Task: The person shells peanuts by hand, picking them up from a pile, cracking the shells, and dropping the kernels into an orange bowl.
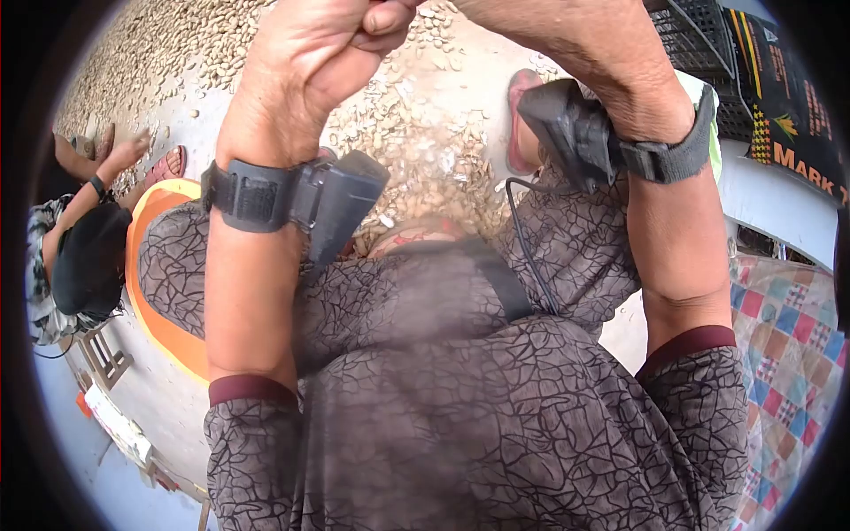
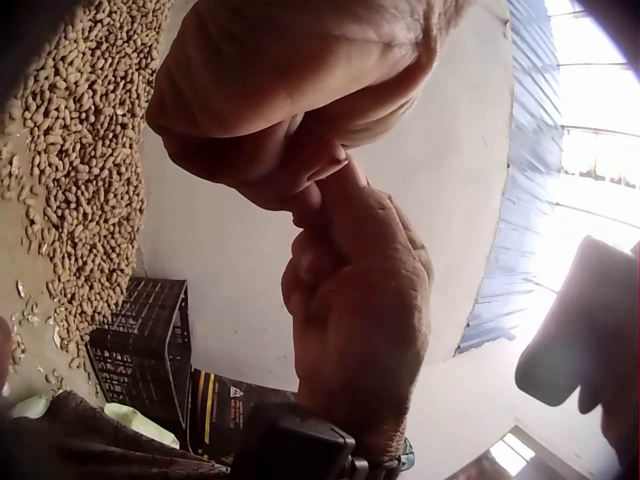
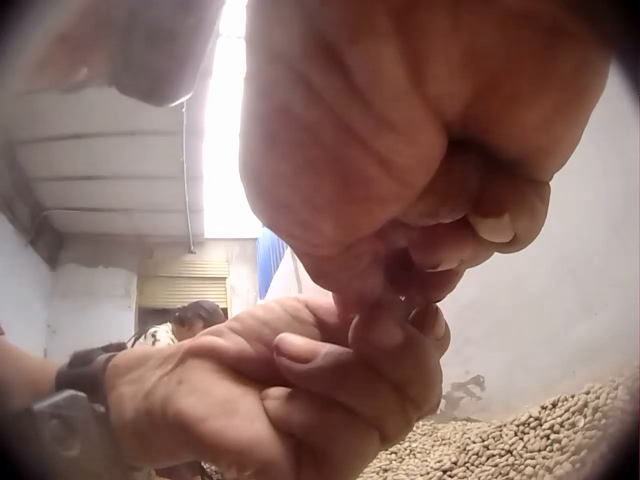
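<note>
Both hands are raised in front of the body and meet at the fingertips. My left hand point(image 3: 300, 380) has its fingers curled in, with thumb and fingertips pressed against those of my right hand point(image 3: 400, 130). In the left wrist view, the right hand point(image 2: 360, 290) reaches from below to the same meeting spot. Curled fingers cover that spot, and I cannot tell what small thing they pinch. At the head view's top edge the left hand point(image 1: 332, 53) is partly cut off. Below the hands, peanuts and broken shells point(image 1: 416, 159) lie on the floor between the legs.
A broad heap of peanuts point(image 2: 90, 130) spreads across the floor ahead. To the right stand a black plastic crate point(image 1: 699, 53) and a black printed bag point(image 1: 788, 115), near a patchwork cloth point(image 1: 788, 354). An orange tub point(image 1: 146, 292) and another person point(image 1: 88, 257) are at the left.
</note>
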